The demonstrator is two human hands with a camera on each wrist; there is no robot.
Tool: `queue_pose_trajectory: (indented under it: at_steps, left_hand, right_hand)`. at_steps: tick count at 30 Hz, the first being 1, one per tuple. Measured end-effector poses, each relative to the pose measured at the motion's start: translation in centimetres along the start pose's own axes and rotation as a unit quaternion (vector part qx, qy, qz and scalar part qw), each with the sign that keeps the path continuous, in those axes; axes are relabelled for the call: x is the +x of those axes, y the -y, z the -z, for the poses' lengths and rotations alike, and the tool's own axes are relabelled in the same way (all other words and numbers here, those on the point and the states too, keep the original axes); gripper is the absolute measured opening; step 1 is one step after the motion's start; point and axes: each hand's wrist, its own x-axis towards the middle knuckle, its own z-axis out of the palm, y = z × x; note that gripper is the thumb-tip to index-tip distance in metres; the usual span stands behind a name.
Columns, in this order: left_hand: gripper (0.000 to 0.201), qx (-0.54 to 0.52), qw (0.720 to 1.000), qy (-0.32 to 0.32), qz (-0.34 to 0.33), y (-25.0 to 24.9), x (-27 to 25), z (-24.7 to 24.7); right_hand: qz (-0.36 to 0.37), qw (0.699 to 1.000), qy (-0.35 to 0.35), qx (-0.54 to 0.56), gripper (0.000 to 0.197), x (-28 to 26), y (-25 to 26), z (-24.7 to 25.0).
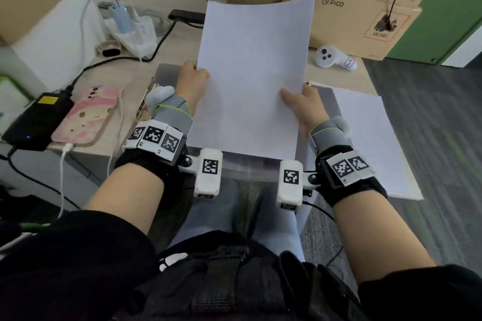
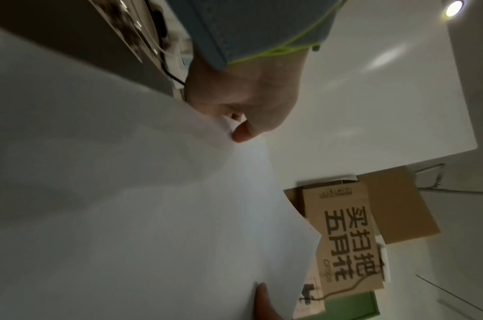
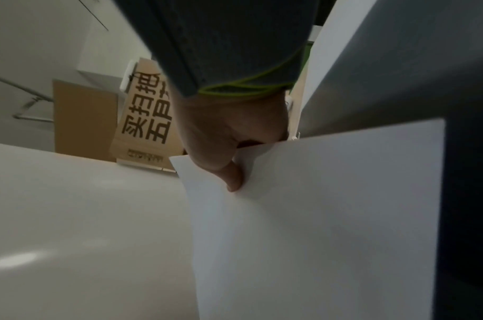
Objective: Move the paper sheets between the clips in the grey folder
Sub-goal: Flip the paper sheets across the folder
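Both hands hold the sheets up off the folder, tilted w/ far edge raised and slightly curved. Left hand pinches the left edge: thumb on top, fingers behind the paper. Left wrist view shows thumb tip at the paper edge. Right hand pinches the right edge lower down, thumb pressed on the face, other fingers hidden behind. Sheet count: can't tell.

Folder lies open on the bench under the sheets. Metal clip visible at its left side, next to the left wrist. Second white stack lies on the right half, overhanging toward the floor.

Labels: cardboard box at right reads "PICO" and "UN 3481". White controller just in front of it has a small tag, text too small. Wrist views show another box w/ large Chinese characters. Wrist bands carry black-white square markers, "L2" and "R1" partly legible.

Left on bench: black charger, pink cartoon phone touching it, white cable plugged in.
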Motion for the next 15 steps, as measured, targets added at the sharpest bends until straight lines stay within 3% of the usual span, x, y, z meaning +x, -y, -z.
queue_pose_trajectory:
  at_steps: [3,7,10,15]
  left_hand:
    - [0.025,0.008,1.0,-0.004,0.003,1.6,-0.1,3.0]
    - [0.034,-0.035,0.995,-0.098,0.009,3.1,0.9,7.0]
    - [0.036,-0.038,0.99,-0.133,0.018,3.9,1.7,9.9]
    - [0.039,-0.02,0.99,-0.128,0.051,6.1,2.2,12.9]
  right_hand:
    - [-0.051,0.998,0.006,-0.028,0.028,-0.1,-1.1,-2.6]
    - [-0.105,0.992,0.024,-0.061,0.023,-0.5,-2.0,-5.2]
    - [-0.128,0.989,0.026,-0.073,0.024,-0.9,-2.4,-7.2]
    - [-0.149,0.984,0.02,-0.097,0.029,-1.6,-2.5,-9.6]
